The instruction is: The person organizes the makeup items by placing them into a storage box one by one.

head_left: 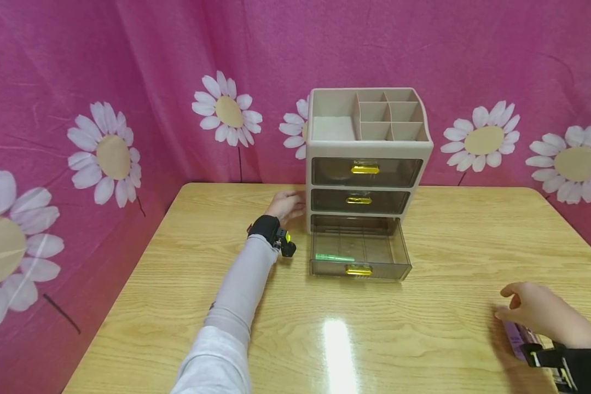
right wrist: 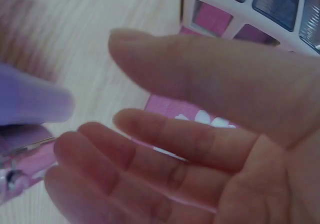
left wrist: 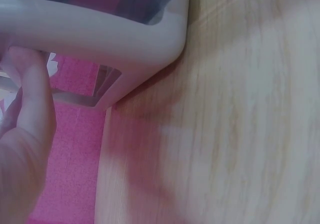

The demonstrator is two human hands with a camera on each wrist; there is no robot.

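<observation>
A cream desktop organizer with smoky drawers stands toward the back of the table. Its bottom drawer is pulled out, and a slim green stick lies inside. My left hand is against the organizer's left side, fingers extended; in the left wrist view a digit touches the cream side. My right hand hovers at the right, fingers loosely bent and holding nothing. Under and beside it are purple items, partly hidden; the right wrist view shows a rounded lavender object and a pink piece with metal.
The organizer's top has one large and several small compartments. Two upper drawers are closed, with gold handles. A pink curtain with daisies hangs behind the wooden table.
</observation>
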